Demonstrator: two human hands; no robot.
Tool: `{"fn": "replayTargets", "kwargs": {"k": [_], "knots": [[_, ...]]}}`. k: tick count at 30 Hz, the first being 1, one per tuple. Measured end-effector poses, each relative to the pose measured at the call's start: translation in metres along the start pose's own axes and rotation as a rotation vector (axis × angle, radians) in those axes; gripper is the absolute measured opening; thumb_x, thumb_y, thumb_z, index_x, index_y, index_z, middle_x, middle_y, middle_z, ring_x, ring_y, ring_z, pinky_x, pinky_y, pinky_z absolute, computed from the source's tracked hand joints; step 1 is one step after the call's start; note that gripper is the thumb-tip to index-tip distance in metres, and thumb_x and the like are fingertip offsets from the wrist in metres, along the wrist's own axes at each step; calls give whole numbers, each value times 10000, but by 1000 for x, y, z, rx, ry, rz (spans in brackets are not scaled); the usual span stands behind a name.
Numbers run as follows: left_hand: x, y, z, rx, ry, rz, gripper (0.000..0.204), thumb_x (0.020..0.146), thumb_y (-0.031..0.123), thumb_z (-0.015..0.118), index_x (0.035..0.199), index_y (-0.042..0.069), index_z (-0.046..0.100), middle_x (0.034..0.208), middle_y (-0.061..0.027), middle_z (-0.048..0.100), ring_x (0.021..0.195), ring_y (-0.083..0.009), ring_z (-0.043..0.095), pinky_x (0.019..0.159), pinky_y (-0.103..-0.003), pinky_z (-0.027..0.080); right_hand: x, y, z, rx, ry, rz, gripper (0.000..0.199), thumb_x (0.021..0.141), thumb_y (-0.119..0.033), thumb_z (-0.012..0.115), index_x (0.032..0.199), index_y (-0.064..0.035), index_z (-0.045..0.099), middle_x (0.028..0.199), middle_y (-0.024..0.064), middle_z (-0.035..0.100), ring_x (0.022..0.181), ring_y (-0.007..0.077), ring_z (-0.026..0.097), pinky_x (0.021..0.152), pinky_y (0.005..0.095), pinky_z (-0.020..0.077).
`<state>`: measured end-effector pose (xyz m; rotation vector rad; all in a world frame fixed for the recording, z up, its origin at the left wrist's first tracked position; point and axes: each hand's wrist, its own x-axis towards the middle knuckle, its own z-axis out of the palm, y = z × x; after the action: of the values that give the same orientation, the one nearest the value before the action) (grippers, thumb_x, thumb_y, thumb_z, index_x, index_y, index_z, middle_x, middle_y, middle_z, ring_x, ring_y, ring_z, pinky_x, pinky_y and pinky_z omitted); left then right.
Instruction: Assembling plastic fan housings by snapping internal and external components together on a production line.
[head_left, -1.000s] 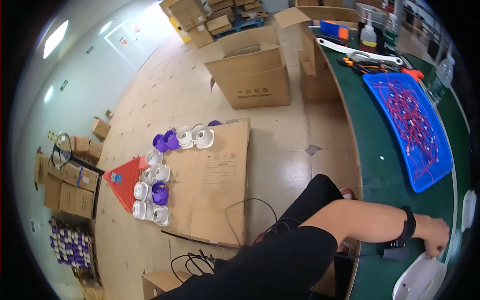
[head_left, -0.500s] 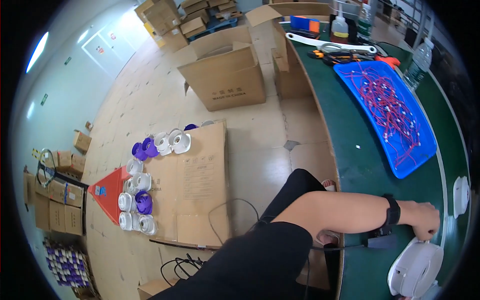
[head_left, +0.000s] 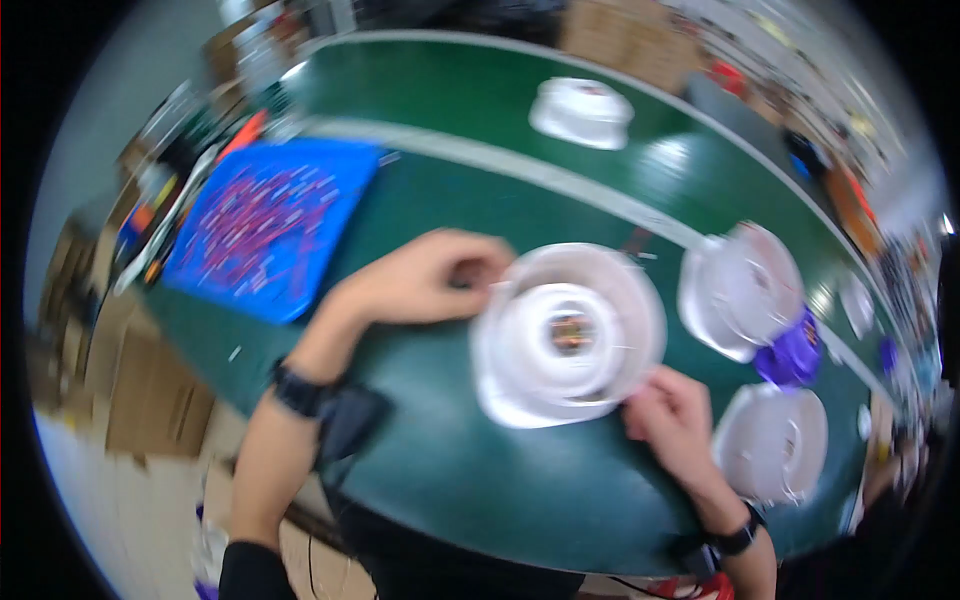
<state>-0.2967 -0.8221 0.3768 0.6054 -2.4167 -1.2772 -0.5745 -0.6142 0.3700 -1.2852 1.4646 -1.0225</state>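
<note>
A round white spool point(head_left: 568, 333) lies flat on the green table point(head_left: 480, 210), near the middle of the view, with a small dark hole at its centre. The left hand point(head_left: 425, 280) rests on the spool's left rim, fingers curled over the edge and gripping it. The right hand point(head_left: 675, 420) holds the near right rim, its fingers pinched on the edge. Both hands are blurred, so finer finger placement cannot be told.

To the left, a blue tray point(head_left: 270, 225) full of small red and purple parts sits well apart from the spool, with a strip of bare green table between them. To the right, a second white spool point(head_left: 740, 290) lies just beside the held one, only a narrow gap between their rims. A purple part point(head_left: 790, 360) sits against its near edge, and a third white spool point(head_left: 770, 445) lies near the right wrist. A fourth white spool point(head_left: 582, 112) lies far across the table, beyond a pale stripe.

The near table edge curves just below the wrists. The widest open room is the bare green surface on the far side of the held spool.
</note>
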Motion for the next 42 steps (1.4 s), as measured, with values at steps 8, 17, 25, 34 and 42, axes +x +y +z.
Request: {"fn": "replayTargets", "kwargs": {"k": [8, 17, 25, 34, 42], "knots": [[3, 7, 4, -285, -33, -66, 288, 843, 37, 761, 1115, 1, 674, 1046, -36, 682, 957, -101, 605, 891, -266, 482, -15, 1, -1, 24, 19, -149, 193, 978, -184, 651, 914, -5, 690, 563, 26, 554, 489, 65, 481, 466, 277, 366], [-2, -13, 1, -434, 62, -45, 191, 817, 45, 777, 941, -1, 639, 955, -48, 655, 877, -114, 602, 791, -268, 493, -5, 15, 10, -1, 69, -303, 188, 978, -216, 650, 922, -39, 682, 673, 93, 671, 546, 162, 623, 524, 329, 468], [-6, -19, 19, -298, 399, -191, 227, 749, 91, 782, 874, 12, 610, 864, -25, 634, 796, -104, 589, 746, -257, 482, 1, 15, 5, -24, 58, -341, 218, 986, -227, 622, 871, -42, 621, 602, 82, 595, 492, 202, 562, 500, 368, 434], [-21, -77, 2, -313, 8, -288, 644, 819, 298, 822, 1318, -6, 552, 1263, -133, 623, 1129, -230, 612, 1001, -374, 483, -1, 24, 13, 192, 232, -305, 238, 980, -157, 608, 818, 4, 542, 573, 97, 556, 479, 190, 518, 503, 349, 423], [0, -9, 36, -428, 186, -287, 265, 788, 167, 762, 969, 22, 633, 966, -20, 643, 909, -115, 606, 818, -278, 497, -5, 11, 3, 278, 151, -191, 185, 970, -134, 641, 879, 25, 612, 632, 16, 550, 581, 51, 474, 516, 275, 401]]}}
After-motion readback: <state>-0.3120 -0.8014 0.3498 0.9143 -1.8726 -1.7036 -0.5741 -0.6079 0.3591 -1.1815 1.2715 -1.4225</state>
